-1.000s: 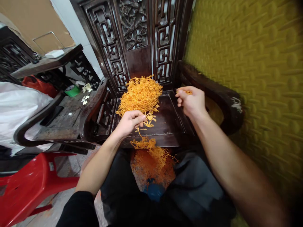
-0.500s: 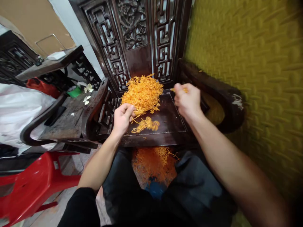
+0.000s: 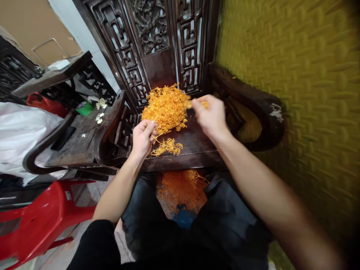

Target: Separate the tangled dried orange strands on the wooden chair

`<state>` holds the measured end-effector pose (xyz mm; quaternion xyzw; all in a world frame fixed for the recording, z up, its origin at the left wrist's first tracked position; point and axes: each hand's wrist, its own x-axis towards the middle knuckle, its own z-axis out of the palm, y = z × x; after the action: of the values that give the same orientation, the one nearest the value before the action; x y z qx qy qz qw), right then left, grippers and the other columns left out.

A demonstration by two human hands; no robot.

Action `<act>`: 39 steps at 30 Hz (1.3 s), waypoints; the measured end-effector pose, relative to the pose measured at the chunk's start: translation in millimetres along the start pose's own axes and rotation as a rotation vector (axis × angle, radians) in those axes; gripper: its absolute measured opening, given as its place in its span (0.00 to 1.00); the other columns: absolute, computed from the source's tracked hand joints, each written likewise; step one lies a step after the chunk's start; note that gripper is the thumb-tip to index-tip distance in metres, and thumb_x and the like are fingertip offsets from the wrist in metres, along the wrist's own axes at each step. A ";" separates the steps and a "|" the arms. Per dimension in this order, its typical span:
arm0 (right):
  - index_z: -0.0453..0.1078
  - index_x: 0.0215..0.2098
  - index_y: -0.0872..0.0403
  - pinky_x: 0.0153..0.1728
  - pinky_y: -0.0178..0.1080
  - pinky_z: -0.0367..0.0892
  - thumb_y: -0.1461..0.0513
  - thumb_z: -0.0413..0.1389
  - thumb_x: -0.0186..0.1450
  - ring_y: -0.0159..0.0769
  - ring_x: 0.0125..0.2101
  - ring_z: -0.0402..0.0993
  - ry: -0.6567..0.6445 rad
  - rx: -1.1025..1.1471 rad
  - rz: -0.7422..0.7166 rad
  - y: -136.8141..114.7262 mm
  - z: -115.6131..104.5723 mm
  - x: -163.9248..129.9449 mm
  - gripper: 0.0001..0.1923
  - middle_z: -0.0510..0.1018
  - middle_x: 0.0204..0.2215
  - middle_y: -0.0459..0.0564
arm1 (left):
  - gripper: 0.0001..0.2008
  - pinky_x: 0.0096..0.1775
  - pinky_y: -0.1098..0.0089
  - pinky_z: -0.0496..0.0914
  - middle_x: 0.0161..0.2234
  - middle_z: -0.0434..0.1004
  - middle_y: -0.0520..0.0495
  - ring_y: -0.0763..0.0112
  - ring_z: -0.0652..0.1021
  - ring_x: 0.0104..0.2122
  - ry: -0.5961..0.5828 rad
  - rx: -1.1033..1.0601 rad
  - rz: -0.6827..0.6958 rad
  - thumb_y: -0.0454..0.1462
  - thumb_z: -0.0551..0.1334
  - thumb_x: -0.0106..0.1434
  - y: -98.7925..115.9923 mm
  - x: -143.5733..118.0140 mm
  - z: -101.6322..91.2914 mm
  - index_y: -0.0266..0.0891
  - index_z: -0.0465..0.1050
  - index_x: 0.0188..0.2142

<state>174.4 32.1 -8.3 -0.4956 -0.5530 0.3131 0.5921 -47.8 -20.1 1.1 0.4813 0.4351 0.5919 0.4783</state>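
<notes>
A heap of orange, frilly plastic-looking sprigs [image 3: 165, 108] lies on the seat of a dark carved wooden chair [image 3: 197, 148]. My left hand [image 3: 143, 138] is closed in a pinch at the heap's front left, on the thin stem of an orange sprig [image 3: 170, 147]. The sprig's curly branches hang toward the front of the seat. My right hand [image 3: 210, 114] is above the seat, right of the heap, slightly blurred. Its fingers are closed around small orange pieces [image 3: 205, 105], whose exact shape I cannot make out.
More orange sprigs [image 3: 194, 176] lie below the seat between my knees, near a blue object [image 3: 184, 218]. A red plastic chair [image 3: 42, 213] stands at left. Beside it, a second wooden chair [image 3: 73, 146] holds a green roll [image 3: 85, 108]. Yellow patterned padding [image 3: 309, 93] borders the right side.
My right hand has moved left, closer to the heap, still holding orange pieces. My left hand keeps its pinch on the sprig. The view has shifted slightly.
</notes>
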 end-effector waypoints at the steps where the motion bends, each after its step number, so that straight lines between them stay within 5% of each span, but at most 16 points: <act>1: 0.72 0.36 0.56 0.24 0.34 0.62 0.48 0.61 0.65 0.35 0.27 0.73 0.064 0.041 0.051 8.1 -7.5 5.6 0.19 0.77 0.26 0.52 | 0.18 0.16 0.79 0.55 0.18 0.66 0.56 0.85 0.60 0.14 0.025 -0.029 -0.008 0.48 0.72 0.56 1.3 1.2 -2.2 0.36 0.73 0.29; 3: 0.71 0.37 0.56 0.18 0.32 0.55 0.47 0.62 0.64 0.32 0.21 0.69 0.021 0.113 0.151 17.6 -20.4 9.0 0.20 0.75 0.22 0.50 | 0.18 0.16 0.79 0.55 0.19 0.67 0.56 0.85 0.61 0.14 0.059 -0.063 -0.034 0.47 0.73 0.56 2.9 3.5 -6.1 0.36 0.73 0.30; 9: 0.76 0.46 0.58 0.18 0.31 0.54 0.55 0.62 0.64 0.25 0.15 0.62 -0.580 0.143 0.136 -13.6 -14.8 -26.1 0.17 0.69 0.16 0.41 | 0.17 0.17 0.78 0.61 0.21 0.70 0.56 0.82 0.68 0.15 0.102 -0.082 -0.071 0.47 0.72 0.57 1.8 9.3 -5.1 0.36 0.73 0.33; 13: 0.80 0.44 0.57 0.15 0.31 0.46 0.52 0.60 0.66 0.23 0.12 0.53 -0.753 0.088 0.237 -26.2 9.3 -45.3 0.17 0.63 0.11 0.38 | 0.17 0.22 0.77 0.68 0.24 0.72 0.55 0.81 0.72 0.18 0.154 -0.076 0.013 0.48 0.70 0.60 0.7 12.9 -1.8 0.37 0.72 0.34; 16: 0.81 0.39 0.56 0.13 0.30 0.47 0.55 0.64 0.63 0.23 0.10 0.54 -0.834 0.010 0.340 -19.5 20.3 -50.3 0.13 0.70 0.12 0.42 | 0.18 0.25 0.77 0.70 0.25 0.73 0.54 0.80 0.74 0.20 0.162 -0.055 0.090 0.50 0.69 0.61 -0.5 13.3 0.3 0.37 0.72 0.35; 22: 0.77 0.30 0.57 0.12 0.30 0.53 0.57 0.69 0.57 0.24 0.13 0.63 -0.845 0.150 0.458 -8.9 19.6 -48.3 0.12 0.81 0.21 0.51 | 0.17 0.27 0.75 0.72 0.26 0.74 0.54 0.79 0.76 0.22 0.184 -0.063 0.199 0.50 0.68 0.63 -0.9 14.2 1.3 0.37 0.73 0.35; 27: 0.77 0.32 0.55 0.13 0.31 0.42 0.49 0.64 0.62 0.24 0.12 0.53 -0.730 0.106 0.435 -11.9 28.7 -53.1 0.16 0.65 0.11 0.41 | 0.17 0.31 0.75 0.74 0.29 0.77 0.52 0.77 0.79 0.26 0.189 -0.036 0.237 0.50 0.66 0.64 -4.1 12.3 4.4 0.38 0.72 0.37; 31: 0.72 0.27 0.55 0.15 0.32 0.41 0.49 0.65 0.61 0.23 0.13 0.52 -0.688 0.202 0.438 -15.3 36.9 -56.6 0.19 0.61 0.12 0.38 | 0.18 0.34 0.72 0.77 0.33 0.80 0.48 0.72 0.83 0.31 0.115 0.061 0.230 0.51 0.65 0.66 -6.5 4.6 11.6 0.38 0.72 0.39; 39: 0.74 0.29 0.58 0.17 0.32 0.51 0.53 0.62 0.63 0.24 0.14 0.60 -0.700 0.182 0.295 -13.5 26.6 -45.7 0.16 0.72 0.17 0.44 | 0.16 0.44 0.64 0.80 0.41 0.82 0.44 0.65 0.85 0.40 -0.079 -0.013 0.204 0.47 0.68 0.64 -8.3 2.7 7.4 0.39 0.73 0.45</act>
<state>137.5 -7.7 -14.2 -0.3784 -0.6141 0.5930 0.3579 -39.5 -15.6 -5.4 0.5428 0.3607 0.6211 0.4353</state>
